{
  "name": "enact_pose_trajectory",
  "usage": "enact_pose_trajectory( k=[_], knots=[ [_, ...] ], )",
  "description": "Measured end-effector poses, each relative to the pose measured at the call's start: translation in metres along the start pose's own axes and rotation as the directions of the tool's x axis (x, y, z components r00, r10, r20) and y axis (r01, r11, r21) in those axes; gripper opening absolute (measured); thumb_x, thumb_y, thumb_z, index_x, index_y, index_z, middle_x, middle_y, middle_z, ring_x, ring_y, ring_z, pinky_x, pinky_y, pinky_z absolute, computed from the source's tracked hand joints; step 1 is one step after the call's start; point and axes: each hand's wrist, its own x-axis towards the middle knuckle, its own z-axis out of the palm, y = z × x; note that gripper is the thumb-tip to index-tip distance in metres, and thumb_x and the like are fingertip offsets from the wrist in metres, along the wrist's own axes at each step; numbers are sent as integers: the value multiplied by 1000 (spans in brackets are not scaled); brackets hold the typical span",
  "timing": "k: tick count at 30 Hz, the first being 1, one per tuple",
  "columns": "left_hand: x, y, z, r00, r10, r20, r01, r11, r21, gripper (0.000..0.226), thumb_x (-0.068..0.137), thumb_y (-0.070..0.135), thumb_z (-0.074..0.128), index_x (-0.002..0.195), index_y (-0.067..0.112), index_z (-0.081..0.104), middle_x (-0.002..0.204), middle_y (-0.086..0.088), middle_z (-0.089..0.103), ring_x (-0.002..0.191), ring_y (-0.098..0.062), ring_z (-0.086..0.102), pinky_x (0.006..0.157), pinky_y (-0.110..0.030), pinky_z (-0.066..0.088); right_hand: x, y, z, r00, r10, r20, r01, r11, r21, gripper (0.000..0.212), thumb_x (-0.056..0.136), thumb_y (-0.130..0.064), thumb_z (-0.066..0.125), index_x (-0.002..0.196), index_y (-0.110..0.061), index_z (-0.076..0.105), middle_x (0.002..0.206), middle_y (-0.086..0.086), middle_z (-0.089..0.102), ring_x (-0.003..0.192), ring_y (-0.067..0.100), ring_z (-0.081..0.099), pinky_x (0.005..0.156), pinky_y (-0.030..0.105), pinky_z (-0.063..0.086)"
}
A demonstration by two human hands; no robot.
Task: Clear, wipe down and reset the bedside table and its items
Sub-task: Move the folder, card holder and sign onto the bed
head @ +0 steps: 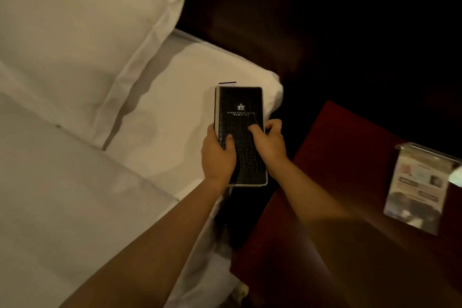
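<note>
A black leather-look hotel folder [240,107] with a silver crest and pale edges is held over the corner of the white bed [175,107]. My left hand [217,157] grips its lower left edge, thumb on the cover. My right hand [271,140] holds its right edge with fingers curled on the cover. To the right stands the dark red wooden bedside table [337,157]. A clear acrylic stand with a printed leaflet [420,187] sits on the table's right part.
A white pillow [75,32] lies at the upper left and a white duvet [62,207] covers the bed. A dark headboard [250,20] runs behind them. A narrow dark gap [237,220] separates bed and table.
</note>
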Motion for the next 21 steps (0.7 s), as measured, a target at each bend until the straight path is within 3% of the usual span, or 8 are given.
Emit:
enact_pose_trajectory(
  k=[8,13,17,21],
  knots=[
    [25,-46,-85,981,-108,-163,113,993,20,31,93,19,46,122,8,49,114,-16,61,101,-29,60,89,-44,50,-15,-21,98,970,-55,235,50,998,27,24,83,-36,53,93,-23,35,107,17,62,96,31,61,88,48,52],
    [37,-73,-120,977,-186,-103,189,981,28,33,95,20,44,126,9,46,122,-14,60,104,-24,59,82,-28,42,-23,-20,135,934,-80,347,73,997,33,24,86,-31,54,101,-21,38,113,19,60,99,30,61,85,44,52],
    [37,-71,-127,987,-108,-117,117,991,72,30,95,20,44,122,7,48,117,-14,62,105,-28,61,88,-33,48,-28,-9,140,920,-192,340,284,927,-246,50,91,-38,49,134,-18,33,132,19,47,120,36,45,103,45,39],
    [35,-47,-120,992,-7,-124,27,987,156,42,96,23,45,134,6,43,129,-17,56,118,-31,53,102,-46,42,-32,-1,112,910,-303,283,405,795,-451,64,92,-41,46,146,-23,16,151,13,24,133,36,25,107,49,27]
  ],
)
